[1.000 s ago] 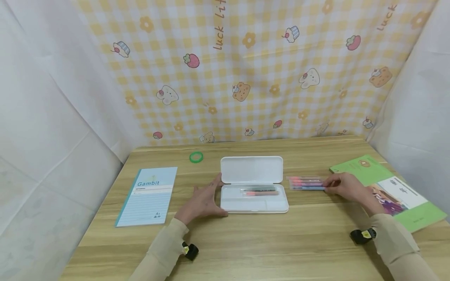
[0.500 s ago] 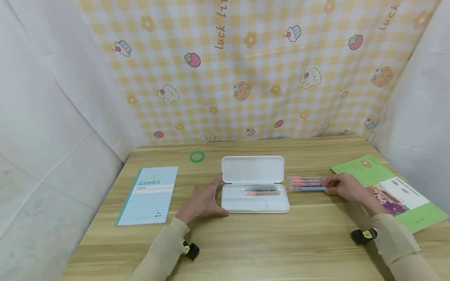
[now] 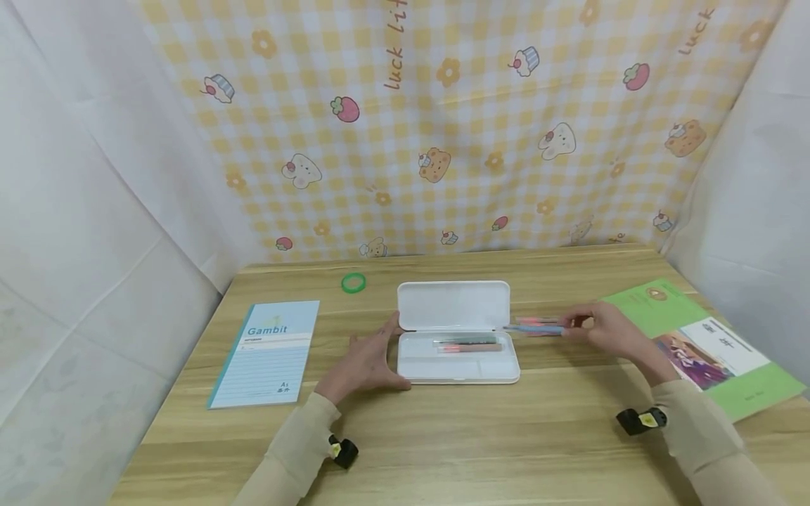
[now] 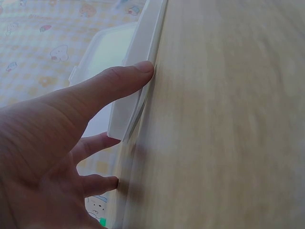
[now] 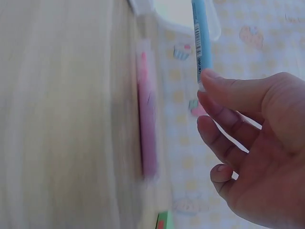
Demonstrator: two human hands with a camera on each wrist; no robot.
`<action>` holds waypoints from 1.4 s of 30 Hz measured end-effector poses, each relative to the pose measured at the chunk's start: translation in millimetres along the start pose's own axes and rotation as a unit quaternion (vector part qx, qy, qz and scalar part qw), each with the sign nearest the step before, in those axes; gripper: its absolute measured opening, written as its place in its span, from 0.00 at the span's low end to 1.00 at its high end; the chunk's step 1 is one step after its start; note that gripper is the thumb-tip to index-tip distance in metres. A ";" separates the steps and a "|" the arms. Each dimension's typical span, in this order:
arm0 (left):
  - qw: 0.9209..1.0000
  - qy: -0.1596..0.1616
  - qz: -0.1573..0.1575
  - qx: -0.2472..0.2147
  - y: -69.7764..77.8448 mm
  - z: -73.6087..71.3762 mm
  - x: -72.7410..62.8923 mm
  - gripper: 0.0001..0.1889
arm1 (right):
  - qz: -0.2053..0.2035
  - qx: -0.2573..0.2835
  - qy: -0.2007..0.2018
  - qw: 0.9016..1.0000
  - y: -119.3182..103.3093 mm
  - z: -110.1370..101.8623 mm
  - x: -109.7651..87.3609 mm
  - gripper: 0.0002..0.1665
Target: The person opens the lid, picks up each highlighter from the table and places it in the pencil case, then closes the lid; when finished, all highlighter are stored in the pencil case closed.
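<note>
A white pencil case (image 3: 453,306) lies opened on the table, with a dark green pen (image 3: 468,339) and a pink-brown pen (image 3: 482,348) inside it. My left hand (image 3: 367,362) holds the case by its left end, thumb at the front edge and fingers toward the back. Between thumb and index finger, my right hand (image 3: 610,332) pinches a blue marker pen (image 5: 202,40) by one end. It is raised off the table, its far tip near the case's right side. Below it lie a purple pen (image 5: 148,129) and other pink-capped pens, partly hidden in the head view.
A light blue notebook (image 3: 268,358) lies at the left. Behind it to the right is a green ring-shaped roll (image 3: 353,283). A green book (image 3: 753,393) lies at the right, partly under my right forearm. A checked curtain (image 3: 443,140) hangs behind the table.
My right hand has lifted the blue marker pen from the row of pens and moved it left toward the case. The left hand has stayed at the case.
</note>
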State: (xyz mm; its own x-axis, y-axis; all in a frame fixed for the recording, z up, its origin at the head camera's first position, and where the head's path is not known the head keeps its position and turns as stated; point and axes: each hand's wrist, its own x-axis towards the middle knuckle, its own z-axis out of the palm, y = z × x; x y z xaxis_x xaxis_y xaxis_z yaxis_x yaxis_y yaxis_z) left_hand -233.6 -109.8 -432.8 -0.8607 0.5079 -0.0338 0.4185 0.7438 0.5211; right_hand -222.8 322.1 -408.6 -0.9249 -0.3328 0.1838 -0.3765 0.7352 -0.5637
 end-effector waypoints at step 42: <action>1.000 -0.005 -0.001 0.000 -0.3 -0.9 0.0 0.67 | -0.043 0.100 -0.084 0.991 -45.9 67.8 32.3 0.06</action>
State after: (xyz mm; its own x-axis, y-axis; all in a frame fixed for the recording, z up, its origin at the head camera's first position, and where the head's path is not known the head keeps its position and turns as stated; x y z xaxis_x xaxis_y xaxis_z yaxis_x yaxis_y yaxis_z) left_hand -234.0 -110.5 -432.2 -0.8588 0.5105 -0.0432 0.4165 0.7448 0.5213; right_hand -231.9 237.6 -431.4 -0.8617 -0.4949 0.1117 -0.4206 0.5738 -0.7027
